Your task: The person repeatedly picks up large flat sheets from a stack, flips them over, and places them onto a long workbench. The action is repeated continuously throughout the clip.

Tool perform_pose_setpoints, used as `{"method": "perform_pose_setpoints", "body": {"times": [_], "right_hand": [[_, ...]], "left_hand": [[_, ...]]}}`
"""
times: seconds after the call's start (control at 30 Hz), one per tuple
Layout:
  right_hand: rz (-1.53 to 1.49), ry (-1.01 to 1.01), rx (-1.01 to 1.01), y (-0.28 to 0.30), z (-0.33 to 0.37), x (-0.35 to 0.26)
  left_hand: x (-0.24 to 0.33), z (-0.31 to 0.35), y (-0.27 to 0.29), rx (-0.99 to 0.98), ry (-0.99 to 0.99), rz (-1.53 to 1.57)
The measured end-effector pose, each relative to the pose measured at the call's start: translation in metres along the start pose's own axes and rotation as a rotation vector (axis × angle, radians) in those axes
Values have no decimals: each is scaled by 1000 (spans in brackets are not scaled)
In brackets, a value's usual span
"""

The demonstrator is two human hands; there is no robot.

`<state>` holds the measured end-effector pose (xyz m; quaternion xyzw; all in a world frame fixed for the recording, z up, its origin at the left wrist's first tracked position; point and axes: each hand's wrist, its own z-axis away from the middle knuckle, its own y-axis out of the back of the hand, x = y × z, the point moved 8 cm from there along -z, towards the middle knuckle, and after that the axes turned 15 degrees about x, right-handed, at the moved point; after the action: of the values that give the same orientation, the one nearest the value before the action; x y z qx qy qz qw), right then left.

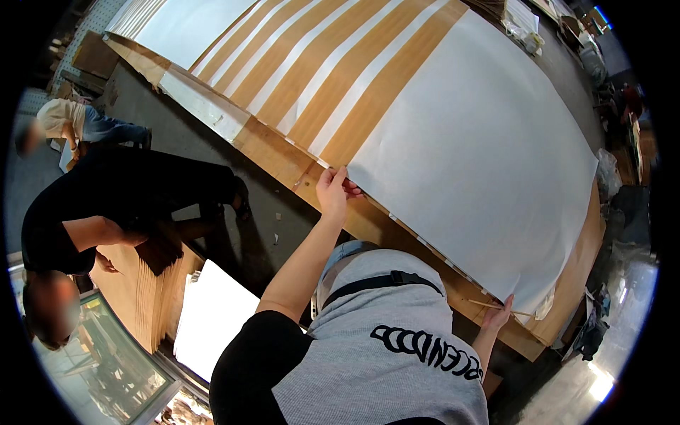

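A large white sheet lies over a long table, its near edge running in front of me. My left hand pinches that edge next to the last brown strip, fingers closed. Further along the same edge, my right hand grips the sheet near its right corner. A thin wooden stick crosses my right hand and sticks out on both sides. Left of the sheet, several brown wood-toned strips alternate with white ones. Under the sheet shows a light wooden board.
At the left, a person in black bends over a stack of brown sheets. Another person stoops farther back. A bright white stack stands behind my left arm. Plastic wrapping hangs beyond the table's right end.
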<state>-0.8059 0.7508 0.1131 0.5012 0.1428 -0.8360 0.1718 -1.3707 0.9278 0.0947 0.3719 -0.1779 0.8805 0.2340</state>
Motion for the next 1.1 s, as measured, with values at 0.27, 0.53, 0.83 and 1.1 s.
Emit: {"method": "perform_pose_setpoints", "body": {"times": [0.27,0.53,0.83,1.1], "right_hand": [[16,27,-19,1,-3,-1],[19,16,37,-7,6,-4],[26,-2,77,-5,7,-2],[4,40,17,-11,11,-11]], "left_hand": [[3,2,-1,-12,-52,-38],[15,7,-6,-43,-142,-145],[13,4,-3,-55,-177,-197],[11,6,-3,-38,-216,-208]]}}
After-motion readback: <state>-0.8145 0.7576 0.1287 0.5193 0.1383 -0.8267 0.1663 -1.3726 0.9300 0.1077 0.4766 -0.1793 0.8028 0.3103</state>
